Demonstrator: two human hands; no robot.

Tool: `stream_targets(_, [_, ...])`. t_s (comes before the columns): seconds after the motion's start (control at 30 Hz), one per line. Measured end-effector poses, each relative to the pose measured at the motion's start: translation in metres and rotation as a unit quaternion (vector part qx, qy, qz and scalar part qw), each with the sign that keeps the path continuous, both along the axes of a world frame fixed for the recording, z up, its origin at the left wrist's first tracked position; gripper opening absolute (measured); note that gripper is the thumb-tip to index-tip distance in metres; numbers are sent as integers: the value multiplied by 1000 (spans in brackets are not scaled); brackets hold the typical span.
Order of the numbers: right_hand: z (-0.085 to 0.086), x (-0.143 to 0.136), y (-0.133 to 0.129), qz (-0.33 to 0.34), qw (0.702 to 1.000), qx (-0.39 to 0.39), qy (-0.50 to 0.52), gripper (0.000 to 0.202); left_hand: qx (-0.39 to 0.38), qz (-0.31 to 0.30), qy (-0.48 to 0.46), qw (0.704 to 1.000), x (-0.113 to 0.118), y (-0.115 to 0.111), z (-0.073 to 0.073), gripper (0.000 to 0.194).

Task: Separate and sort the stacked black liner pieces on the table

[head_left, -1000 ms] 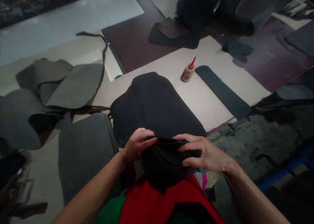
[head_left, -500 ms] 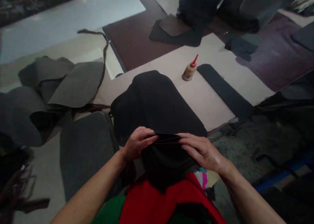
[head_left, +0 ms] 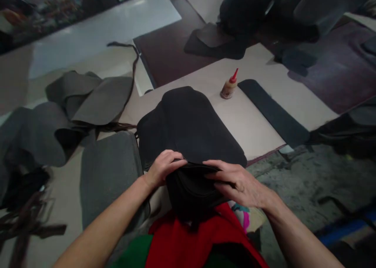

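A black bag (head_left: 188, 197), its mouth partly spread, rests against my lap at the table's front edge. My left hand (head_left: 164, 167) is closed on the left end of its upper rim, thumb and fingers pinching the edge. At the right end, my right hand (head_left: 239, 183) grips the same rim, with some fingers reaching into the opening. Just beyond the hands lie overlapping flat black panels (head_left: 196, 123). The inside of the bag is too dark to make out.
A glue bottle (head_left: 228, 88) with a red nozzle stands behind the panels, beside a long dark strip (head_left: 273, 113). Grey sheet pieces (head_left: 102, 99) and a grey padded case (head_left: 110, 174) lie to the left. Dark bags (head_left: 249, 9) stand at the back.
My right hand has shifted its fingers further into the bag's mouth, which gapes wider on that side. The left hand keeps its hold. The view has turned slightly left.
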State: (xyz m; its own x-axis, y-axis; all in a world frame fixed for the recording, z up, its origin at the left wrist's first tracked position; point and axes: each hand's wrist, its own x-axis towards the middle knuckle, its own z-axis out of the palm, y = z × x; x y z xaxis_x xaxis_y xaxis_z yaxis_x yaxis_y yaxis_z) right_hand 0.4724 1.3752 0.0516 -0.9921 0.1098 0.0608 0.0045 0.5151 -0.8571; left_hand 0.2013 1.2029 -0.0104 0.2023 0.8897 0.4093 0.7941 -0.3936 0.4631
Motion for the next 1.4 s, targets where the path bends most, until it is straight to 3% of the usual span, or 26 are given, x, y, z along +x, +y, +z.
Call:
stream_targets(0.2, [4,-2,0,-13,999,-45,-18,26,5,3,15,1000,1,2,4,32])
stream_targets(0.5, [7,-2,-5,-42,995,-79,-40,34,36,-3,22,999,-1,6,1,29])
stream_targets(0.7, [6,-2,-6,-36,992,-118,-35,31,13,-7,1,1000,-1,5,0,35])
stream_targets(0.97, [3,-1,-1,-26,987,-156,-33,28,44,-12,9,999,0,6,3,32])
stream_targets(1.17, [-4,1,-10,-52,997,-63,3,25,30,-5,5,1000,0,5,0,29])
stream_targets(1.27, [-16,4,-22,-104,994,-6,34,34,23,-2,5,1000,1,6,1,30])
stream_targets(1.4, [-33,11,-31,-161,984,8,78,45,4,4,3,1000,1,5,4,30])
